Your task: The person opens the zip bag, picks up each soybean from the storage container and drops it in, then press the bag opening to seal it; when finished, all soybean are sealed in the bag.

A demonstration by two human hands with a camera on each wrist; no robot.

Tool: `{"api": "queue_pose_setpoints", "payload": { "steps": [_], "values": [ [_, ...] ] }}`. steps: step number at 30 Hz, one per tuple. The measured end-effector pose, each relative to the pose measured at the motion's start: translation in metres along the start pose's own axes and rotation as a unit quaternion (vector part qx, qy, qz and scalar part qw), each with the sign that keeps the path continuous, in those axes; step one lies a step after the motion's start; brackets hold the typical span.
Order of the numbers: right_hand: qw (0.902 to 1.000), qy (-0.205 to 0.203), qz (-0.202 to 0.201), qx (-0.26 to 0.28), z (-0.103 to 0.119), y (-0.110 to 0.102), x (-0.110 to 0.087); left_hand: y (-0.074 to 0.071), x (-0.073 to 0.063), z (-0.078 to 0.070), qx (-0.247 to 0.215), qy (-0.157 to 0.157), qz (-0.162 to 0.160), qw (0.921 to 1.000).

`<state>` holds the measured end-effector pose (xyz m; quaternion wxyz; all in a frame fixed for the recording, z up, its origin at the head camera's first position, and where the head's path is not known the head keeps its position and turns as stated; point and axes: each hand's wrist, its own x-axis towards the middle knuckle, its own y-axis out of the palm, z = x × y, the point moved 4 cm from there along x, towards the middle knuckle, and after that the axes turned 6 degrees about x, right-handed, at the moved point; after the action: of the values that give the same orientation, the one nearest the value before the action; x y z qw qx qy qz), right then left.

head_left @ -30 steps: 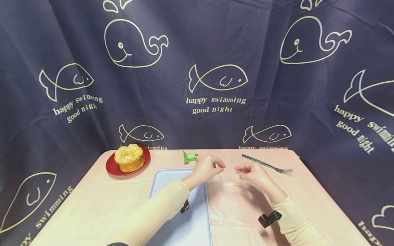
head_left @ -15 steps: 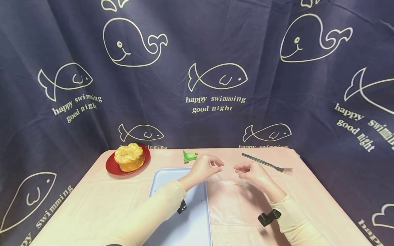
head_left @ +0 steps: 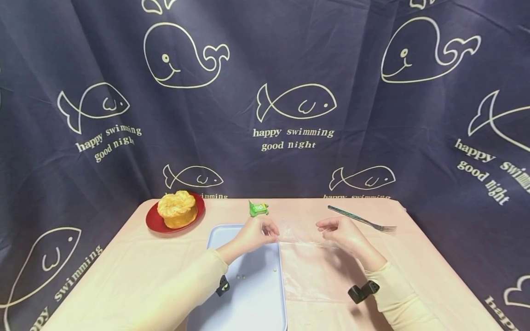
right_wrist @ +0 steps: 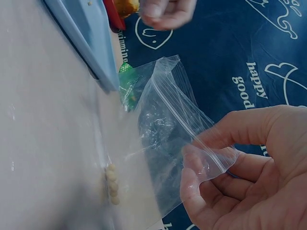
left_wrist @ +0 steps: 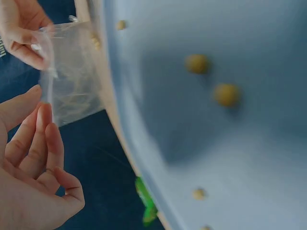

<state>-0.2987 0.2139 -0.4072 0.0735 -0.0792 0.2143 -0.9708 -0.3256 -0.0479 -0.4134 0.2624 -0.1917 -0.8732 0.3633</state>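
In the right wrist view, my right hand [head_left: 341, 232] pinches the zip edge of a clear zip bag [right_wrist: 158, 115] between thumb and fingers. Several small round yellow beans [right_wrist: 112, 184] lie in a row at the bag's bottom. My left hand [head_left: 256, 232] hovers over the far right part of a pale blue tray [head_left: 256, 303], its fingers loosely bent and nothing visible between them. More yellow beans [left_wrist: 197, 63] are scattered across the tray. In the left wrist view, my left fingertips [left_wrist: 44, 112] overlap the bag's near edge.
A red plate [head_left: 155, 224] bearing a golden round bread [head_left: 177, 210] stands at the far left. Behind the tray lies a small green packet [head_left: 258, 209]. A fork [head_left: 360, 219] lies at the far right. A dark fish-print curtain [head_left: 232, 115] hangs behind the table.
My left hand has moved left and slightly nearer, away from the bag and over the tray. My right hand stays nearly still with the bag.
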Motion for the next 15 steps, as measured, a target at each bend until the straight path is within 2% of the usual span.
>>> {"api": "queue_pose_setpoints", "payload": {
  "steps": [5,8,15],
  "values": [
    [1.0,-0.002,-0.001,-0.002,0.0,-0.001,0.0,0.012,-0.016,0.013,-0.004,-0.028,0.075,0.9968],
    [1.0,-0.004,0.002,-0.001,0.0,-0.001,0.001,0.02,-0.024,0.016,0.005,-0.031,0.111,0.9933],
    [1.0,0.003,0.0,-0.001,0.0,0.0,0.001,0.033,-0.031,0.012,0.024,-0.028,0.157,0.9869]
  ]
}}
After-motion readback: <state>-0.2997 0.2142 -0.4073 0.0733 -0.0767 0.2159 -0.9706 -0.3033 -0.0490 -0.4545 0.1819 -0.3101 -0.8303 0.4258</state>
